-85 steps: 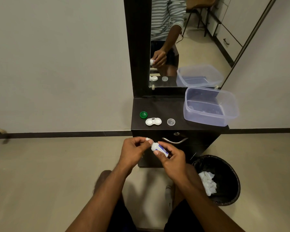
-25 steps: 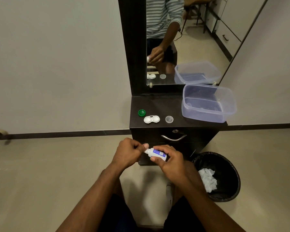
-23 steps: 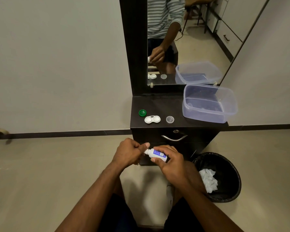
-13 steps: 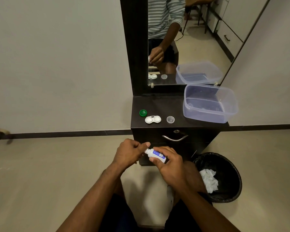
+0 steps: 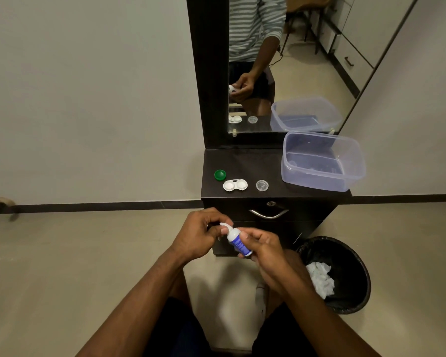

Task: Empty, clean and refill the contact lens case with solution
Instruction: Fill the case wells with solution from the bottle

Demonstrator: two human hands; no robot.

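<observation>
Head view. The solution bottle (image 5: 238,242) is held in front of the desk (image 5: 245,163), below its drawer handle (image 5: 268,214). Its long axis runs from 5 o'clock at the base to 11 o'clock at the white nozzle end, so the tip points up and to the left, toward the left hand. The body carries a blue label; the neck is white.

The contact lens case (image 5: 235,185) lies flat on the desk top near the front edge, both white wells facing up, its long axis running 9 to 3 o'clock. A green cap (image 5: 220,174) lies at 10 o'clock from the case, just beside it and apart. A clear cap (image 5: 262,185) lies at 3 o'clock from the case, apart from it. A translucent plastic container (image 5: 322,161) occupies the right end of the desk, overhanging its edge. A mirror (image 5: 281,60) stands upright behind the desk. On the floor at 4 o'clock from the bottle stands a black bin (image 5: 345,274) holding crumpled white tissue (image 5: 319,278). Nothing lies between the bottle and the case except the desk front.

The right hand (image 5: 265,249) grips the bottle body, fingers curled around the label. The left hand (image 5: 200,237) has its fingers curled narrowly, thumb and forefinger pinching the white cap piece (image 5: 225,225) at the nozzle tip. Whether that piece is detached from the bottle cannot be told.
</observation>
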